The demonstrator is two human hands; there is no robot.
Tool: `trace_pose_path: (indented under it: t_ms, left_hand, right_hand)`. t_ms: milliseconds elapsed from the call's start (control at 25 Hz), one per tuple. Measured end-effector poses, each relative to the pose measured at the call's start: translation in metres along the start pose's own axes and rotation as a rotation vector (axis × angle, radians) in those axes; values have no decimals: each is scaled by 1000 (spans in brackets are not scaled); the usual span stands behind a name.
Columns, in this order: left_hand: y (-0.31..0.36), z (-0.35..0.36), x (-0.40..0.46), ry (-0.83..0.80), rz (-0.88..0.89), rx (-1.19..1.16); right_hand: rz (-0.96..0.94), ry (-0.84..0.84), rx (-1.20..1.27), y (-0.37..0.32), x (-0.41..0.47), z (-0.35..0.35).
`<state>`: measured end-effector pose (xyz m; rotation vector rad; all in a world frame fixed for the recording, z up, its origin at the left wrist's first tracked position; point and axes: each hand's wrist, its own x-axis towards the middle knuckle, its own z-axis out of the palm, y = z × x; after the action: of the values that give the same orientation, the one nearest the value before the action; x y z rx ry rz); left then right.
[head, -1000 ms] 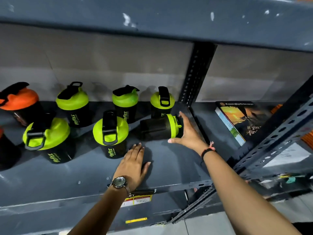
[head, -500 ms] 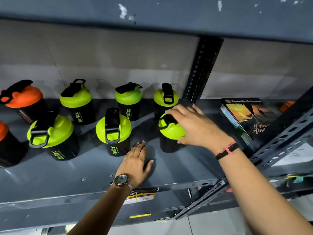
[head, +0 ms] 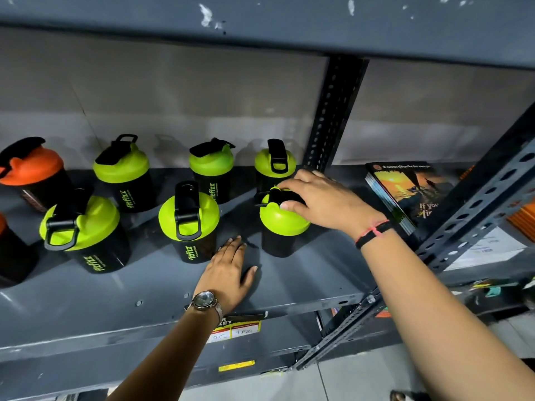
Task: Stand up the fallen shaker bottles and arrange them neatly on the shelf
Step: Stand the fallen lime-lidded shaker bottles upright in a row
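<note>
Left hand: the left hand (head: 228, 270), lower centre of the frame, lies flat and empty on the grey metal shelf (head: 304, 279), fingers spread, touching no bottle; likely a brace while the other arm reaches.
Right hand: the right hand (head: 321, 201), right of centre, curls over the lime-green lid of the nearest right-hand black shaker bottle (head: 282, 227), fingers clamped around its black flip cap; the grip from above suits steadying or nudging an upright bottle into line.
Held bottle: upright on the shelf, at the right end of the front row, just in front of another green-lidded bottle (head: 275, 166).
Front row: two more green-lidded black bottles (head: 188, 224) (head: 84, 235) stand left of it, well apart.
Back row: three green-lidded bottles and an orange-lidded one (head: 31, 175) stand upright against the wall.
Book: a sunset-cover paperback (head: 411, 192) lies flat beyond the perforated upright post (head: 333, 111).
Hidden: the held bottle's label faces away; a dark bottle at the left edge is cut off, and no fallen bottle shows.
</note>
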<state>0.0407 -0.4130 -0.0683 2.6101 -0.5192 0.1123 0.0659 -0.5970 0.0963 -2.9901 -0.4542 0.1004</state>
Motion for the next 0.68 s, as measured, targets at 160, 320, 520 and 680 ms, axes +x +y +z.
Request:
trace_pose_path:
  t_ms: [160, 320, 520, 680]
  left_hand:
    - [0, 0, 0, 18, 20, 6]
    - [1, 0, 0, 18, 24, 11]
    - [1, -2, -1, 4, 23, 9]
    - [2, -12, -19, 40, 30, -67]
  right_hand:
    - [71, 42, 4, -17, 1, 6]
    - [137, 175, -5, -29, -1, 12]
    - [163, 197, -1, -31, -5, 12]
    - [232, 406, 100, -20, -22, 18]
